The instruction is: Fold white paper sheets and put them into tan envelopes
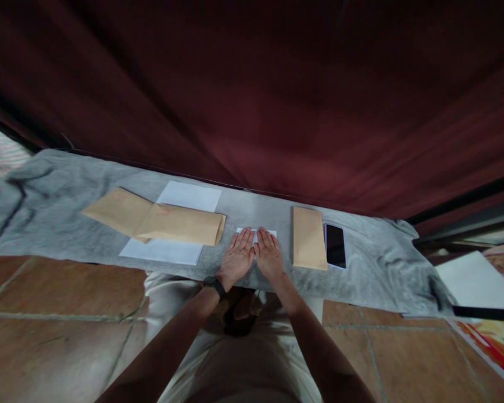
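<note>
A small white piece of paper (pixel 256 230) lies on the grey cloth, mostly covered by both hands. My left hand (pixel 237 255), with a dark watch (pixel 215 285) on its wrist, rests flat on the paper's left part, fingers stretched forward. Beside it, my right hand (pixel 269 256) lies flat on the right part, its fingers also extended. The two hands nearly meet at the thumbs. To the right is a brown envelope (pixel 309 238). Left of the hands, brown envelopes (pixel 178 224) overlap on top of white sheets (pixel 163 251).
A phone (pixel 335 246) lies right of the single envelope. Grey cloth (pixel 373 257) covers the narrow surface. A dark red curtain-like sheet (pixel 269 112) rises behind it. At far right are a white board-like item (pixel 479 282) and a colourful printed item (pixel 493 341). The floor (pixel 59 291) is tiled.
</note>
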`<act>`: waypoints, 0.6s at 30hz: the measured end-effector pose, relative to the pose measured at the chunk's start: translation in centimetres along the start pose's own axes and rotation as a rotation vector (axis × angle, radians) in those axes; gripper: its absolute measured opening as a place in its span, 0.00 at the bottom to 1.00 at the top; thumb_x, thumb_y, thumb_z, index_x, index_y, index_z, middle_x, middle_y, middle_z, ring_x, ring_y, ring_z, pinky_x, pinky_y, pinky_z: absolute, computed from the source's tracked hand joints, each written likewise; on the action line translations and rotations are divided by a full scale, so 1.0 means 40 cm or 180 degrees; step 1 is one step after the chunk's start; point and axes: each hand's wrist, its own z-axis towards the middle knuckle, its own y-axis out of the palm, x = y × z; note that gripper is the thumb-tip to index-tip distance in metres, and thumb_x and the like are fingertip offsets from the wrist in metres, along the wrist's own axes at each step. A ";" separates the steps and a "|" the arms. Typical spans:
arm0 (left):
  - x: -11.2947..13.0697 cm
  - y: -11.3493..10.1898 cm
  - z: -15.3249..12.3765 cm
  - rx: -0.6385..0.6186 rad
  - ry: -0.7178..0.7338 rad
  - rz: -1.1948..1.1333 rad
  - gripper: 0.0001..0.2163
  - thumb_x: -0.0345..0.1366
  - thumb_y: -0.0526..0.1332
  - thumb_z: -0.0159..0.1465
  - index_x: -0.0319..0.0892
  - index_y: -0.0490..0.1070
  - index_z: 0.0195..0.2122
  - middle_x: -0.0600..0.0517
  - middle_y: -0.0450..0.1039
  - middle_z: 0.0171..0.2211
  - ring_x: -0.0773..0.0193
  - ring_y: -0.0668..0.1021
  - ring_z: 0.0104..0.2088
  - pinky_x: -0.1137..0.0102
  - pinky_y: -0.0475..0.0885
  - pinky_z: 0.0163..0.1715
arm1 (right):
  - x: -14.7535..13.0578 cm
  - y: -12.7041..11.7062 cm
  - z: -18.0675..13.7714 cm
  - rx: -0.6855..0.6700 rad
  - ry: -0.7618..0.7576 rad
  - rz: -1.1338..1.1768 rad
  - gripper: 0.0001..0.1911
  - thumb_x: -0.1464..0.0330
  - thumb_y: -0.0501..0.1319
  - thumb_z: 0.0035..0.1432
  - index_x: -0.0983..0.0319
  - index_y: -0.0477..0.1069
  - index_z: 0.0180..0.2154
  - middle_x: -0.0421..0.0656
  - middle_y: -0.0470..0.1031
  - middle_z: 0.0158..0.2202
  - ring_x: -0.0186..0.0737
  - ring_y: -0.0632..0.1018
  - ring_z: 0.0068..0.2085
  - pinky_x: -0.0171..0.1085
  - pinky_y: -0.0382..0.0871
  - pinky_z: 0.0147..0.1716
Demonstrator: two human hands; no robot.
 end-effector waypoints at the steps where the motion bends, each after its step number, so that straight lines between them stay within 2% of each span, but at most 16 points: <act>1: -0.002 0.006 -0.004 0.0028 -0.0014 0.0030 0.27 0.34 0.45 0.73 0.30 0.56 0.71 0.40 0.54 0.72 0.54 0.55 0.73 0.54 0.52 0.72 | 0.006 0.004 -0.005 0.0011 -0.0021 -0.0105 0.27 0.68 0.49 0.73 0.69 0.58 0.69 0.55 0.58 0.71 0.48 0.60 0.72 0.53 0.53 0.70; 7: -0.012 0.008 -0.046 0.0204 -0.0290 0.0124 0.29 0.43 0.46 0.75 0.27 0.54 0.71 0.36 0.54 0.72 0.51 0.55 0.73 0.54 0.54 0.71 | 0.037 0.016 -0.042 0.0369 0.0030 -0.0280 0.30 0.62 0.49 0.74 0.71 0.55 0.70 0.58 0.57 0.71 0.53 0.60 0.72 0.55 0.54 0.69; 10: -0.015 0.000 -0.063 0.0231 -0.0368 0.0176 0.29 0.43 0.45 0.75 0.27 0.54 0.71 0.35 0.55 0.71 0.51 0.57 0.73 0.54 0.54 0.71 | 0.046 0.016 -0.053 0.0481 0.0049 -0.0282 0.31 0.62 0.48 0.74 0.73 0.54 0.70 0.61 0.58 0.70 0.54 0.61 0.71 0.56 0.55 0.68; 14: -0.017 -0.005 -0.067 0.0211 -0.0386 0.0235 0.28 0.40 0.45 0.75 0.27 0.55 0.70 0.36 0.54 0.71 0.51 0.57 0.73 0.54 0.54 0.71 | 0.037 0.012 -0.045 0.0484 0.0220 -0.0281 0.30 0.63 0.46 0.75 0.75 0.56 0.69 0.62 0.59 0.70 0.54 0.62 0.70 0.58 0.53 0.68; 18: -0.017 0.003 -0.067 0.0179 -0.0400 0.0250 0.27 0.39 0.45 0.74 0.28 0.55 0.71 0.37 0.54 0.72 0.52 0.56 0.73 0.55 0.54 0.71 | 0.006 0.014 -0.033 0.0296 0.0129 -0.0138 0.27 0.65 0.45 0.74 0.69 0.59 0.69 0.56 0.58 0.71 0.52 0.61 0.71 0.58 0.51 0.69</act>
